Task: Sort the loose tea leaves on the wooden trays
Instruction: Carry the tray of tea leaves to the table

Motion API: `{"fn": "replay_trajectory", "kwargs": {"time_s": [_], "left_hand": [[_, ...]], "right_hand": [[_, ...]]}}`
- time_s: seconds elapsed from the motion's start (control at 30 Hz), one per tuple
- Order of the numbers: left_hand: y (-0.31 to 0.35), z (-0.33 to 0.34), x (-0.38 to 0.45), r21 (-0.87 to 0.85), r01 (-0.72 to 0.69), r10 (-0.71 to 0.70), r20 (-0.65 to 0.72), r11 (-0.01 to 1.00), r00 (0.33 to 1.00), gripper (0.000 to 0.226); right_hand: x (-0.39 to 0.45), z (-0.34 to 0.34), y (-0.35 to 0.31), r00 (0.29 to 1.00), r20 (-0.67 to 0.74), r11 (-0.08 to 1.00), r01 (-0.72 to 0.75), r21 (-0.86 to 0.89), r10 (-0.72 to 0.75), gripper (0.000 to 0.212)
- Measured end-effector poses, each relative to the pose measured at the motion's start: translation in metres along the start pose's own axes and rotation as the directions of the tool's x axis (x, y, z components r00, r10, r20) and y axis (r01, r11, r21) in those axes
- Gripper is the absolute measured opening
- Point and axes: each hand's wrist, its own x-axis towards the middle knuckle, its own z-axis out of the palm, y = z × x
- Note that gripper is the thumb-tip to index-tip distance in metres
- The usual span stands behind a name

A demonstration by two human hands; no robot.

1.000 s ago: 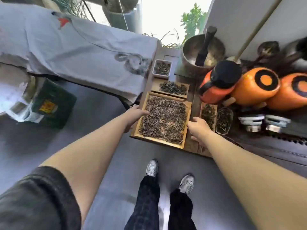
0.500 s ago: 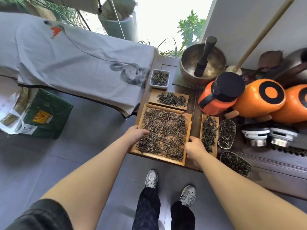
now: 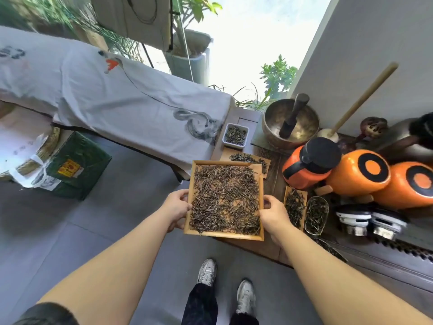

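Note:
A large square wooden tray (image 3: 224, 235) spread with dark loose tea leaves (image 3: 225, 198) is held up over the front edge of the low wooden table (image 3: 262, 249). My left hand (image 3: 177, 211) grips its left rim and my right hand (image 3: 273, 215) grips its right rim. Behind it lies a smaller flat wooden tray (image 3: 248, 158) with leaves, and further back a white rectangular dish (image 3: 236, 134) of leaves. To the right stand a narrow wooden tray (image 3: 295, 207) and a glass scoop (image 3: 316, 215), both with leaves.
An orange thermos (image 3: 309, 166) and two orange jars (image 3: 360, 172) stand at the right, with a brass singing bowl (image 3: 290, 123) behind. A cloth-covered table (image 3: 112, 99) spans the left. A green box (image 3: 70, 165) sits on the grey floor. My shoes (image 3: 225, 282) are below.
Both hands closed on the large tray's rims and lifted it off the table toward me. The camera view tilted upward.

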Motion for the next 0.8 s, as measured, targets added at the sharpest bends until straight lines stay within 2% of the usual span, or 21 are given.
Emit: {"fn": "replay_trajectory", "kwargs": {"time_s": [0.17,0.37,0.57,0.67,0.8], "left_hand": [[0.008,-0.043,-0.058,-0.133,-0.078,0.066,-0.095,0.988,0.993,0.062],[-0.004,-0.105,-0.140,-0.308,-0.179,0.097,-0.264,0.934,0.960,0.063],[-0.043,-0.191,-0.225,-0.474,-0.267,0.068,-0.394,0.839,0.916,0.060],[-0.071,-0.233,-0.269,-0.516,-0.321,0.063,-0.455,0.794,0.888,0.059],[-0.118,-0.289,-0.316,-0.595,-0.393,0.009,-0.544,0.702,0.839,0.059]], "right_hand": [[-0.033,-0.010,-0.056,0.985,0.089,0.988,0.140,0.059,-0.145,0.049],[-0.096,-0.001,-0.134,0.901,0.313,0.952,0.305,0.036,-0.300,0.051],[-0.179,0.046,-0.212,0.752,0.578,0.940,0.332,0.084,-0.317,0.049],[-0.224,0.086,-0.242,0.676,0.659,0.926,0.368,0.084,-0.328,0.039],[-0.284,0.154,-0.268,0.590,0.745,0.902,0.431,0.033,-0.309,0.045]]}}
